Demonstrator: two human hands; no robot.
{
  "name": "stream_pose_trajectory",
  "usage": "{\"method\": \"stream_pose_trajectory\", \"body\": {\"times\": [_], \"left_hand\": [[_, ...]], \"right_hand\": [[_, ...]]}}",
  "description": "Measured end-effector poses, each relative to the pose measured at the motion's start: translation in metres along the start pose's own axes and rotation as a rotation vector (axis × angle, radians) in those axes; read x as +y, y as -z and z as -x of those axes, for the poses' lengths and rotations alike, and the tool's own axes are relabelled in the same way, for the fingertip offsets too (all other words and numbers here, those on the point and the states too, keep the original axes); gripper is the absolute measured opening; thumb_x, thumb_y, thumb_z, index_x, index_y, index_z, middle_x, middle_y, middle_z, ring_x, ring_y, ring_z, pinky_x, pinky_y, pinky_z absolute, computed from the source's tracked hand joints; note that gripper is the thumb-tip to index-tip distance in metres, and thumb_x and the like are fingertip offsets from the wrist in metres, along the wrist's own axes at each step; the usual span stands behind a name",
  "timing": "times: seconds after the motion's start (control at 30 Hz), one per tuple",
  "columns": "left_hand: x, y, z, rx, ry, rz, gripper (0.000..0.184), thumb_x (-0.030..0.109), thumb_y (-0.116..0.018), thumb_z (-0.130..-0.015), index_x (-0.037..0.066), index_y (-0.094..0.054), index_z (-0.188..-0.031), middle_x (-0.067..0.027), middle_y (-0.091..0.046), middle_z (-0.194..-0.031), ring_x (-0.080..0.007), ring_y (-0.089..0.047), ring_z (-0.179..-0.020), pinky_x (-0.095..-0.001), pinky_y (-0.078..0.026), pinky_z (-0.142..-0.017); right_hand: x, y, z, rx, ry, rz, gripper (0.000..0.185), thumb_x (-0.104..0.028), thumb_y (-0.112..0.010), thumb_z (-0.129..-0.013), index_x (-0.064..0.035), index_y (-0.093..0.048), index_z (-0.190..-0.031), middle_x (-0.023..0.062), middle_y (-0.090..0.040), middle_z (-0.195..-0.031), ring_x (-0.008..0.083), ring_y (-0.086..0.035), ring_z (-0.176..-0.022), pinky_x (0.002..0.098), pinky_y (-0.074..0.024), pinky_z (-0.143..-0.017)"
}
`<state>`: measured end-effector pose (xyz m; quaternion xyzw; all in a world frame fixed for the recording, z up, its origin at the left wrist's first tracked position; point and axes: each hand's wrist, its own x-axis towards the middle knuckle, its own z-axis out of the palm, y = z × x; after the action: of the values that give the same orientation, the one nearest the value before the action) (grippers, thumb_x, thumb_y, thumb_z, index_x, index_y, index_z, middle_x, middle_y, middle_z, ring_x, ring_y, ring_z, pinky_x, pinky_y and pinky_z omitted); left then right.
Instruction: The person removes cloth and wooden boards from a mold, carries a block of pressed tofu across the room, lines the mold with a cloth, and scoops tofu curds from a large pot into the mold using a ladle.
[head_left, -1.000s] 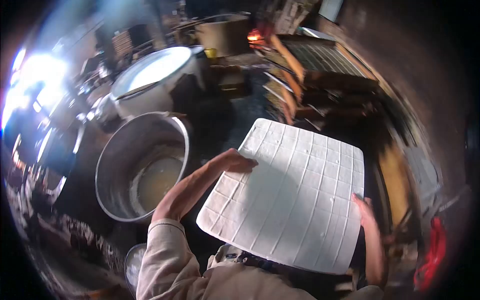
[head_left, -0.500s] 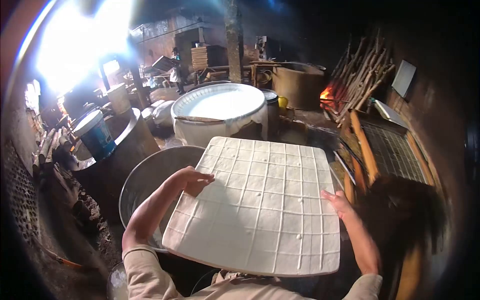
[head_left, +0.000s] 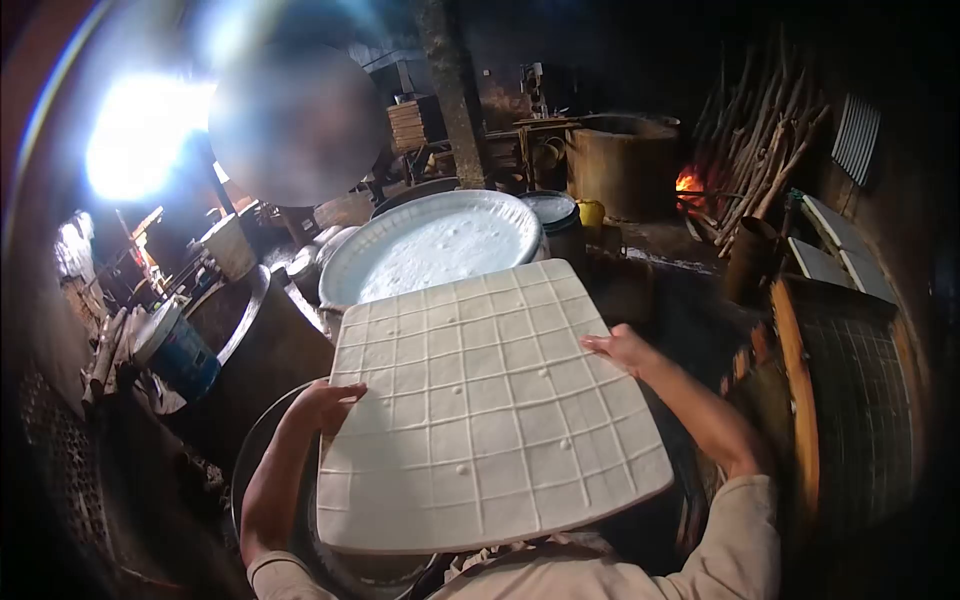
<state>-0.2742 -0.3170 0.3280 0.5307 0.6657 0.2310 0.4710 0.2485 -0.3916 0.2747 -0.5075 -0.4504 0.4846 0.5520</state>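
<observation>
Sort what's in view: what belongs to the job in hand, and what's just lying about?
In the job:
white gridded slab, held by the left hand and right hand

Seemingly just lying about, untouched:
blue bucket
yellow container
corrugated sheet

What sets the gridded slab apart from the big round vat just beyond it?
Shape: the slab is four-sided with rounded corners, while the vat has a round rim.
Support: the slab is held at its sides by the left hand and right hand; neither hand touches the vat.
Surface: raised lines cross the slab; the vat's contents show no grid.
Both look whitish on top.
</observation>
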Motion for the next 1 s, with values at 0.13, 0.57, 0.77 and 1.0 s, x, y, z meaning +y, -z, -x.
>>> {"method": "stream_pose_trajectory", "body": {"times": [0.13,0.57,0.77,1.0], "left_hand": [[0.003,0.012,0.031,0.011,0.056,-0.086,0.05,0.045,-0.079,-0.062,-0.001,-0.059,-0.057,-0.0051,-0.054,-0.055,-0.0141,-0.05,-0.046,-0.0295,-0.038,-0.041],[-0.012,0.013,-0.016,0.006,-0.055,-0.054,0.048,0.044,-0.074,-0.069,-0.002,-0.06,-0.062,-0.0045,-0.052,-0.052,-0.0142,-0.048,-0.043,-0.0317,-0.038,-0.041],[0.01,-0.003,-0.085,-0.227,-0.363,0.121,0.035,0.037,-0.072,-0.073,0.004,-0.062,-0.065,0.0026,-0.052,-0.056,-0.0065,-0.045,-0.046,-0.0246,-0.033,-0.042],[0.055,-0.059,-0.168,-0.358,-0.498,-0.295,0.061,0.057,-0.064,-0.072,-0.003,-0.062,-0.065,-0.0052,-0.057,-0.06,-0.0105,-0.047,-0.052,-0.0311,-0.041,-0.05]], "right_hand": [[-0.002,-0.008,-0.007,-0.078,-0.006,-0.026,0.035,-0.011,-0.068,-0.076,0.0183,-0.058,-0.091,0.0151,-0.062,-0.101,0.0164,-0.061,-0.093,0.0219,-0.0468,-0.082],[0.004,-0.003,0.003,0.145,-0.041,0.426,0.091,-0.046,-0.075,-0.065,0.0286,-0.041,-0.104,0.0315,-0.051,-0.112,0.0289,-0.05,-0.109,0.0332,-0.0405,-0.09],[0.0,0.011,0.029,0.259,-0.1,0.376,0.08,-0.042,-0.074,-0.066,0.0162,-0.047,-0.114,0.0263,-0.048,-0.12,0.0268,-0.047,-0.113,0.0353,-0.0369,-0.094],[-0.024,-0.014,0.11,0.751,-0.048,0.438,0.076,-0.039,-0.074,-0.067,0.0112,-0.044,-0.116,0.0176,-0.056,-0.11,0.0216,-0.052,-0.105,0.0334,-0.0404,-0.09]]}}
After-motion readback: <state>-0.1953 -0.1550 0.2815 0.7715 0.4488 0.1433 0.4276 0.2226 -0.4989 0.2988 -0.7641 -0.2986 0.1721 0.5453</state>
